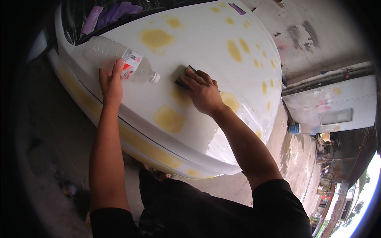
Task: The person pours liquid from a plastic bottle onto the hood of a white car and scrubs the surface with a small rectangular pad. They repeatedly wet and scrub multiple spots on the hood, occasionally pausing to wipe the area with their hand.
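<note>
A white car bonnet point(196, 38) with yellowish filler or primer patches lies before me. My left hand point(111, 78) grips a clear plastic bottle point(102, 49), which is tilted with its white cap towards the right. The bottle bears a printed label, and a little liquid may be inside; I cannot tell how much. Pressed flat on the bonnet is my right hand point(204, 93), holding a dark sanding pad or folded sandpaper point(181, 81). Fingers hide much of the pad. Close beside it is a yellow patch point(181, 96), and another patch point(169, 119) sits nearer to me.
Purple cloths point(119, 13) and a pinkish-purple block point(91, 20) rest by the dark windscreen. A purple strip point(237, 9) lies at the bonnet's far edge. Beyond stand a stained wall point(327, 17), a white panel point(336, 104) and a blue bucket point(294, 129).
</note>
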A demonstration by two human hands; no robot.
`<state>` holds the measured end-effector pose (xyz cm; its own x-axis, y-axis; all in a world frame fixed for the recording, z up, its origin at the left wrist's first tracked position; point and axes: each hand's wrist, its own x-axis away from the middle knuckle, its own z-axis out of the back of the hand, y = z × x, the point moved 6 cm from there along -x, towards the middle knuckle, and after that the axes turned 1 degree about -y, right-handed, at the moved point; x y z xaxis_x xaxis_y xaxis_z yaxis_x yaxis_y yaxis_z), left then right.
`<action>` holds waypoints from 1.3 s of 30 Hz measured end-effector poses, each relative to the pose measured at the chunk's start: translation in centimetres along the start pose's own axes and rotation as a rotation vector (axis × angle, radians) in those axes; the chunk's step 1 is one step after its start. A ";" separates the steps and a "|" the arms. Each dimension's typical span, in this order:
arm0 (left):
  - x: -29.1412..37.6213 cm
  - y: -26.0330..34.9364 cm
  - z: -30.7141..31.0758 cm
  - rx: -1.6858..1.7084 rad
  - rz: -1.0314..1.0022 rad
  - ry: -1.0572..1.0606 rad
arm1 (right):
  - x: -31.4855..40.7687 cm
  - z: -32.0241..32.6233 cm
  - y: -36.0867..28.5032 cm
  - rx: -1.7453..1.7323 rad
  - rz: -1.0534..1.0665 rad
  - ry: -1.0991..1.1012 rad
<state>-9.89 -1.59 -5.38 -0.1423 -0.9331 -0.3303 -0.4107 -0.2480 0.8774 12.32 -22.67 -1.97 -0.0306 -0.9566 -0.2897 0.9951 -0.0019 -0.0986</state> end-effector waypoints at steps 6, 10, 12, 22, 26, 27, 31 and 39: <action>-0.2 -0.8 0.8 -0.090 0.044 -0.044 | 3.1 -1.1 -0.9 0.071 0.006 -0.131; -0.2 -0.6 0.7 -0.082 0.042 -0.060 | -1.6 -0.4 -0.6 -0.047 -0.021 0.009; -0.1 -0.2 0.4 -0.049 0.029 -0.051 | -2.2 -0.5 -0.7 -0.037 -0.023 -0.031; -0.6 -0.8 0.7 -0.036 0.040 -0.043 | 1.4 -1.0 1.3 0.012 -0.027 -0.060; -0.5 -0.6 0.3 -0.055 0.050 -0.076 | 2.3 -0.9 0.9 0.012 -0.061 -0.129; -0.5 -0.3 0.2 -0.066 0.030 -0.077 | 3.3 -1.2 0.4 0.048 -0.032 -0.183; -0.2 0.1 0.2 -0.132 0.047 -0.072 | 4.2 -0.7 -0.4 0.051 -0.025 -0.180; -0.3 0.3 -0.2 -0.071 0.022 -0.091 | 4.6 -0.2 0.0 0.031 -0.035 -0.196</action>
<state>-9.83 -1.40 -4.95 -0.2325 -0.9119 -0.3384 -0.3426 -0.2488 0.9059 12.18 -27.05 -3.53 -0.0492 -0.9942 -0.0958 0.9963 -0.0420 -0.0752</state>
